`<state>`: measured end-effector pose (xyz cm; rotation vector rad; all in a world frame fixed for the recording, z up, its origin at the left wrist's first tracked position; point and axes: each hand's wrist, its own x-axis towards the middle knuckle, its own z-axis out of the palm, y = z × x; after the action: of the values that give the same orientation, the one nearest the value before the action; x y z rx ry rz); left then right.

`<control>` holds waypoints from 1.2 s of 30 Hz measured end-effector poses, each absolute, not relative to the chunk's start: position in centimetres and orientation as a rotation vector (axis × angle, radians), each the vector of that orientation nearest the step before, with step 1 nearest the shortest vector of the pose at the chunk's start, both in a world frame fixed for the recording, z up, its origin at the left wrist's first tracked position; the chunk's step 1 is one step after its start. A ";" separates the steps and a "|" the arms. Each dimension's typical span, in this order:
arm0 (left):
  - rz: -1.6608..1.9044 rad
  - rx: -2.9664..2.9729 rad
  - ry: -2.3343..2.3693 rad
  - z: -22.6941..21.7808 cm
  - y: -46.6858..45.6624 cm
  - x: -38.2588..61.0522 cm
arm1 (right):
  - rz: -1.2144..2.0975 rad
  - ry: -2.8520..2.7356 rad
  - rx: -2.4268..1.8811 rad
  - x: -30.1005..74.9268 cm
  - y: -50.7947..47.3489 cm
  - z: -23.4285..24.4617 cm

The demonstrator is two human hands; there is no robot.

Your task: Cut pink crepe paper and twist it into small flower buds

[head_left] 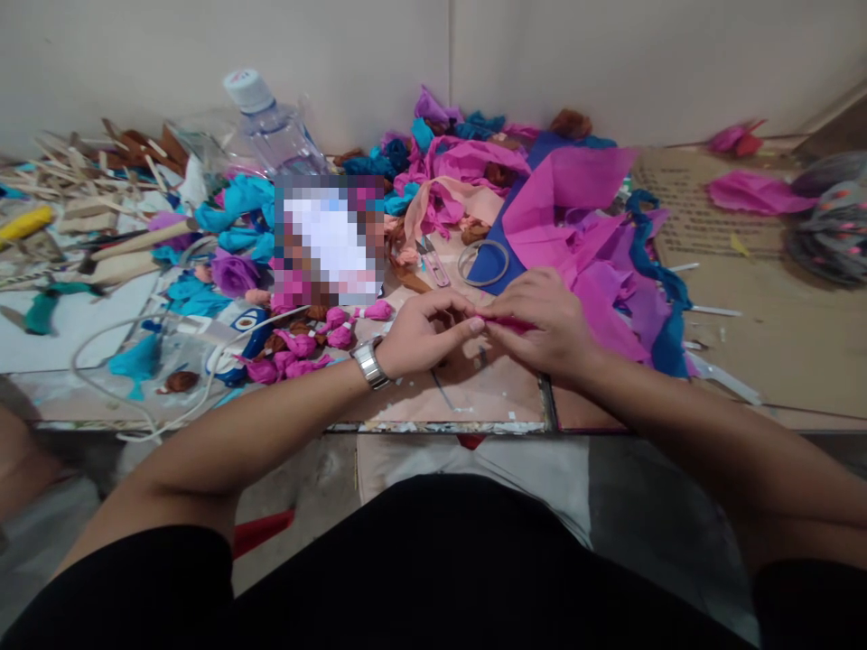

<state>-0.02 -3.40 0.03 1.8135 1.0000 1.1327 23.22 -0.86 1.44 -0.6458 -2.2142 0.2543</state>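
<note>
A small piece of pink crepe paper [509,322] is pinched in my right hand [552,325], mostly hidden under its fingers. My left hand [426,336], with a metal watch at the wrist, closes thumb and fingertips on the left end of the same paper. Just beyond the fingers lie a grey ring-shaped roll [485,283] and small pink-handled thread snips [437,267]. Magenta paper sheets [569,199] spread beside my right hand, partly over a dark blue sheet [518,239]. Several small pink paper bundles [298,345] sit left of my left wrist.
A clear bottle [281,140] with a white cap stands at the back left. Wooden sticks [60,171] heap at the far left, and a white cable [81,348] loops near the front edge. Cardboard [759,334] covers the right side. A person's limb [20,451] shows at the left edge.
</note>
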 end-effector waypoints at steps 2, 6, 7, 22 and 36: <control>1.120 1.817 1.021 0.1 -3.5 0.0 | 0.265 -2.225 -0.652 23.2 -0.9 1.4; 1.114 1.794 1.016 0.2 -3.4 -0.1 | 0.302 -2.226 -0.679 23.2 -0.8 1.3; 1.118 1.797 1.004 0.2 -3.3 -0.1 | 0.306 -2.216 -0.683 23.3 -0.8 1.3; 1.168 2.184 0.858 0.5 -2.5 -0.7 | 0.385 -2.152 -0.706 23.2 -0.4 0.9; 1.217 2.215 0.857 0.4 -2.5 -0.7 | 0.432 -2.085 -0.666 23.2 -0.5 1.4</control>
<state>-0.74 -2.51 0.39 2.2153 0.8566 1.2167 23.21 -0.51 1.40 -0.6661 -2.0846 0.4322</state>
